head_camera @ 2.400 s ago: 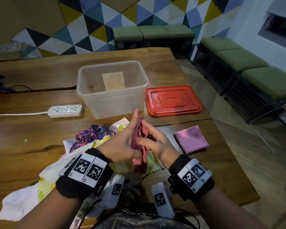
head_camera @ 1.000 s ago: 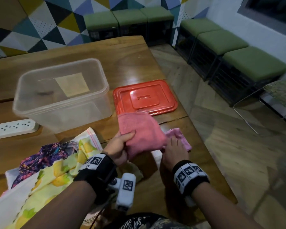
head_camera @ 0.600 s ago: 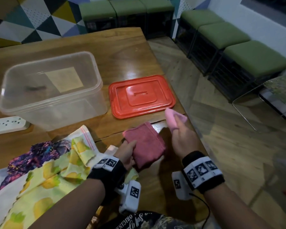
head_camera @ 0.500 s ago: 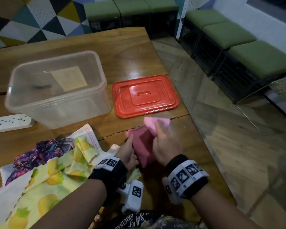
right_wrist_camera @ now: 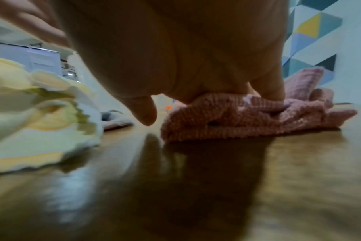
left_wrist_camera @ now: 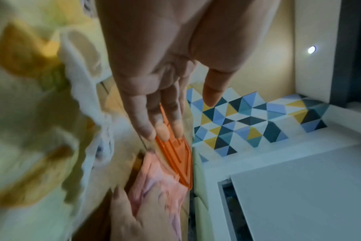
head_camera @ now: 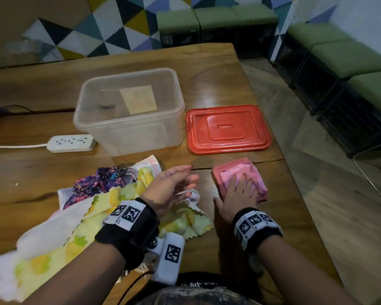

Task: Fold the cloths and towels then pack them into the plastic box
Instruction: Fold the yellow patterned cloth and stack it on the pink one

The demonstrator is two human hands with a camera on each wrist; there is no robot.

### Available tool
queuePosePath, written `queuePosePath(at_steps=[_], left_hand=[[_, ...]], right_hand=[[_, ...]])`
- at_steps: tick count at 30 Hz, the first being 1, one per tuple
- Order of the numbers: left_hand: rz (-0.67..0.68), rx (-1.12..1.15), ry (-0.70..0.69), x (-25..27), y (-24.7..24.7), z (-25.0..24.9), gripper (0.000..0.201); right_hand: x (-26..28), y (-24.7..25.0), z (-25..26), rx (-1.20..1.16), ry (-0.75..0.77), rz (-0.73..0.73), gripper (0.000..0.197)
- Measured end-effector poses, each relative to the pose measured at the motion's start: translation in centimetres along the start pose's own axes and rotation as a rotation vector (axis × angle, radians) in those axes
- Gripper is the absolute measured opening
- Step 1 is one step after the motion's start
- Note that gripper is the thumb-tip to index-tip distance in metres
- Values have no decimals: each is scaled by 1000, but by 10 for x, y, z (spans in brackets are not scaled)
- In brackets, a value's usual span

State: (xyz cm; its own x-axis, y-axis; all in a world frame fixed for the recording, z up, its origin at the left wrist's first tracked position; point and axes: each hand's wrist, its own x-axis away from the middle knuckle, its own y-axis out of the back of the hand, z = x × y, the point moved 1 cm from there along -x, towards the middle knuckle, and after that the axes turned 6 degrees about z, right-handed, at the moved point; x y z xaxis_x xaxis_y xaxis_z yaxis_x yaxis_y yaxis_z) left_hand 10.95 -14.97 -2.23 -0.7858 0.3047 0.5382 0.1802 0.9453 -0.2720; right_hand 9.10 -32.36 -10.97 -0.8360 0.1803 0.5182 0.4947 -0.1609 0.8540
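Two folded pink cloths (head_camera: pixel 240 175) lie stacked on the wooden table (head_camera: pixel 31 168), the lighter one on top of the darker one. My right hand (head_camera: pixel 240 190) presses flat on the stack (right_wrist_camera: pixel 247 114) with straight fingers. My left hand (head_camera: pixel 174 183) hovers open just left of it, above a yellow lemon-print cloth (head_camera: pixel 119 205), fingers straight (left_wrist_camera: pixel 163 114) and holding nothing. The clear plastic box (head_camera: pixel 130 111) stands behind with only a paper label showing inside. A purple patterned cloth (head_camera: pixel 97 183) lies in the pile at the left.
The red lid (head_camera: pixel 227 128) lies flat right of the box, just beyond the pink stack. A white power strip (head_camera: pixel 70 143) with its cord sits left of the box. The table's right edge runs close to the pink stack. Green stools (head_camera: pixel 339 53) line the walls.
Both hands held the pink cloths up and brought them together. Now the stack lies on the table under my flat right hand, and my left hand has let go and drawn left.
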Motion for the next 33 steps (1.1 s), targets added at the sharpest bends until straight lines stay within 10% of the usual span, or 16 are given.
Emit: queuePosePath(at_steps=[10,14,18,23,28,33], left_hand=[[-72,-238,-157,44,58,-13,6],[-38,-535,-167,62,82,-12,6],[-41,-668,-197,73,97,-11,6],[-9,-692,-227,75,104,-7,12],[-100,-830,-433,61,107,-7,48],[261,-693,-373,46,94,-15,102]], right_hand=[[32,24,23,-315,183,-263,44],[57,17,65,-442,425,-77,30],[52,5,85,-337,322,49,45],[47,16,86,-540,395,-135,8],[75,64,97,-1050,710,-101,22],[108,110,99,-1436,907,84,17]])
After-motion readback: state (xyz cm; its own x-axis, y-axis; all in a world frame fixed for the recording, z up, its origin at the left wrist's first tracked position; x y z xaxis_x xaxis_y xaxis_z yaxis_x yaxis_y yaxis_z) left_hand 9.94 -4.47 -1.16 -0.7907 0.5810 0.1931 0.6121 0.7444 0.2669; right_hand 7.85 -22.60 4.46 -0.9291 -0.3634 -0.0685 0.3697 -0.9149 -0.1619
